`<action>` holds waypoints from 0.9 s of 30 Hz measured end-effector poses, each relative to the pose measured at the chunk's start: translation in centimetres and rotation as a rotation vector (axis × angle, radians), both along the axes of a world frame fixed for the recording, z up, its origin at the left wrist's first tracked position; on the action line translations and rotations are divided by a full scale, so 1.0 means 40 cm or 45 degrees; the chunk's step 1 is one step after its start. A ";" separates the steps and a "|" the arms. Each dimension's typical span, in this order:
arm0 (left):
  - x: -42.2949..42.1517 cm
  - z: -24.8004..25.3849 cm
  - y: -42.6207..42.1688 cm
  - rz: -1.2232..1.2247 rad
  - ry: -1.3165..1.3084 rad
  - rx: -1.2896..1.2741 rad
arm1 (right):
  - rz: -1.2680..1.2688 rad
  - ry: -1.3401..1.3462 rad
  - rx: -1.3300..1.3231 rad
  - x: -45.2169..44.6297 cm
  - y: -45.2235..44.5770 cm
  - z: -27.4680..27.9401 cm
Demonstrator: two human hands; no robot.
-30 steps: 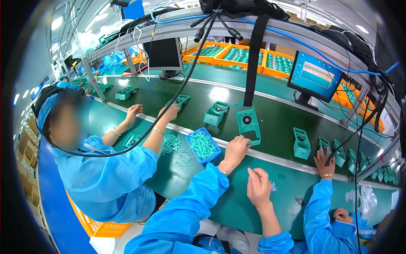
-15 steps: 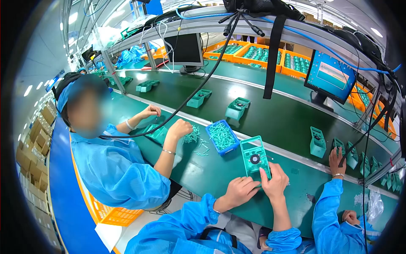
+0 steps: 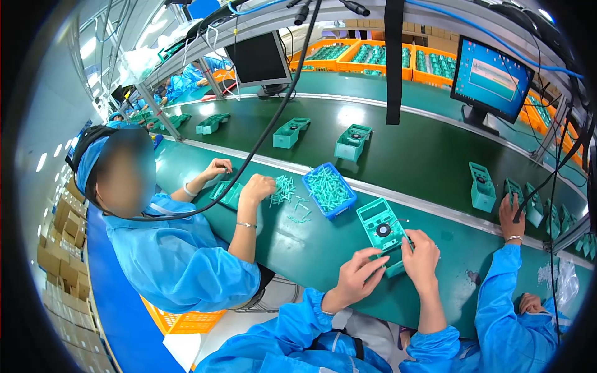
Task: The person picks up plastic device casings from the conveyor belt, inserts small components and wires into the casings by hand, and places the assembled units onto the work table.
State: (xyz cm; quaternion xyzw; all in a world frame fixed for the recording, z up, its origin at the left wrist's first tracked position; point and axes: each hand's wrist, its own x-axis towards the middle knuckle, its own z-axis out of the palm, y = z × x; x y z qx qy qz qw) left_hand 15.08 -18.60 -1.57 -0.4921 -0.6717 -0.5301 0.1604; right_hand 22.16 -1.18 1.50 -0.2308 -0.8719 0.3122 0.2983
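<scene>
A green plastic housing [image 3: 371, 216] with a round black part [image 3: 384, 230] is at the near side of the bench, its open face up. My right hand [image 3: 421, 258] is closed at the housing's right side, thumb and fingers along the edge. Beside the lower left rim is my left hand [image 3: 357, 280], its fingers apart and the fingertips close to or touching the rim. Both hands cover some of the housing's near end. Just behind it stands a blue bin [image 3: 342, 210] full of small green sticks [image 3: 326, 189].
To the left, a co-worker [image 3: 180, 248] handles another green housing [image 3: 228, 194] beside loose green sticks [image 3: 283, 188]. Another person's hand [image 3: 511, 217] reaches in from the right. More housings [image 3: 353, 143] stand on the dark strip behind. A black cable [image 3: 273, 130] hangs across the view.
My left hand's fingers have spread and moved from beside my right thumb. My right hand has shifted up along the housing's right side. The camera view has tilted slightly.
</scene>
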 end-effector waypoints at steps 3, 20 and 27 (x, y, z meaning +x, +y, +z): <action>-0.008 -0.022 -0.004 0.009 -0.058 0.078 | 0.043 -0.023 0.009 0.009 0.004 0.018; -0.014 -0.014 -0.007 0.358 0.064 0.101 | 0.550 -0.121 -0.001 0.031 0.036 0.047; -0.047 0.035 -0.068 0.415 0.073 -0.241 | 0.422 -0.099 -0.112 0.025 0.044 0.027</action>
